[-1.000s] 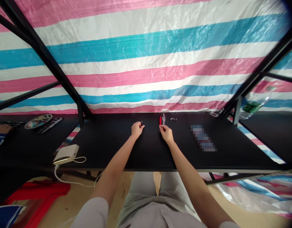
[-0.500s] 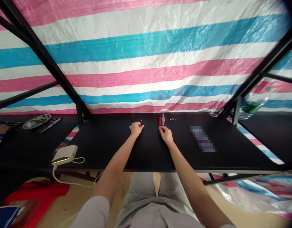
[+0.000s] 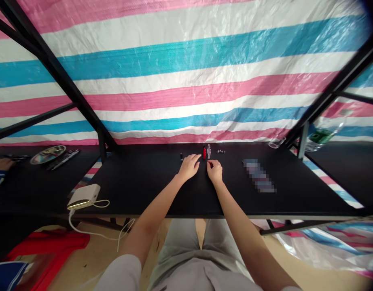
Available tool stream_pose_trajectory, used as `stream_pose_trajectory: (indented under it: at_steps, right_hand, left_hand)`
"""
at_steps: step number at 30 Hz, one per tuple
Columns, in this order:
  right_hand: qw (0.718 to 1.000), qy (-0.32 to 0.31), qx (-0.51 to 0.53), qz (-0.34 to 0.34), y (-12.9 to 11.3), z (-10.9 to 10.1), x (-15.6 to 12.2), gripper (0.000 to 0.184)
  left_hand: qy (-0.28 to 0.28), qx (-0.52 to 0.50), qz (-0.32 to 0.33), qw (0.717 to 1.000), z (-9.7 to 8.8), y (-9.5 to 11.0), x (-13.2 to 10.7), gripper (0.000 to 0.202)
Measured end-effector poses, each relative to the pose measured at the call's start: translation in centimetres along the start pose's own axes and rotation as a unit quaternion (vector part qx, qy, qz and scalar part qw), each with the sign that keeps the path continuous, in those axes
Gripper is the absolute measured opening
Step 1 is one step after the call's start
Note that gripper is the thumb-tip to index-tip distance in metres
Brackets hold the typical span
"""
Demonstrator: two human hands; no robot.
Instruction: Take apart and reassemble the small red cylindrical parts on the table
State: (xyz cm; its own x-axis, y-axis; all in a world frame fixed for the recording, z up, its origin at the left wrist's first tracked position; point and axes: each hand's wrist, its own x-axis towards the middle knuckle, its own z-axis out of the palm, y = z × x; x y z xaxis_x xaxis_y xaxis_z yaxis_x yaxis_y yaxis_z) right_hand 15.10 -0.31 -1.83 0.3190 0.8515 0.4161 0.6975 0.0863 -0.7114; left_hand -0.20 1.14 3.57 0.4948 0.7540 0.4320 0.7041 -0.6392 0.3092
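My left hand point(image 3: 189, 166) is over the black table, its fingers apart and stretched toward a small group of red pieces point(image 3: 204, 152), with nothing visible in it. Close beside it, my right hand point(image 3: 215, 171) has thumb and fingertips pinched together; anything between them is too small to make out. Just beyond the right fingertips lie the red pieces and, alongside, a row of clear greyish pieces point(image 3: 208, 152). Farther right are several tiny silvery bits point(image 3: 221, 152). A small dark cylinder-like piece point(image 3: 181, 156) rests left of my left hand.
On the black table point(image 3: 138, 182), a white box with a cable point(image 3: 85, 196) sits front left and a blurred-out flat object point(image 3: 259, 176) lies right. A clear cup point(image 3: 276, 141) and a plastic bottle point(image 3: 321, 136) are back right. Another person's hand point(image 3: 3, 163) shows far left, near a silver dish point(image 3: 48, 154).
My left hand has left the small dark piece and moved right toward the red pieces, its fingers opening. My right hand has shifted slightly right, still pinched.
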Motion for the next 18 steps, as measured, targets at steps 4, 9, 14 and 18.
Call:
stream_pose_trajectory:
  at_steps: [4,9,14,18]
  right_hand:
    - [0.999,0.037,-0.010,0.004,0.4,0.2,0.0,0.024]
    - [0.997,0.057,0.051,-0.020,1.1,0.8,0.2,0.025]
    - [0.997,0.058,0.043,-0.011,1.4,1.5,0.4,0.028]
    - [0.998,0.052,0.027,-0.010,1.5,1.7,0.4,0.030]
  left_hand:
    - [-0.050,0.019,-0.020,0.998,2.2,0.9,0.6,0.057]
    - [-0.080,0.058,-0.029,0.995,3.6,1.1,1.5,0.059]
    - [-0.030,0.038,-0.052,0.997,4.1,0.5,2.7,0.036]
    - [0.023,-0.024,-0.100,0.994,4.6,-0.2,3.2,0.020]
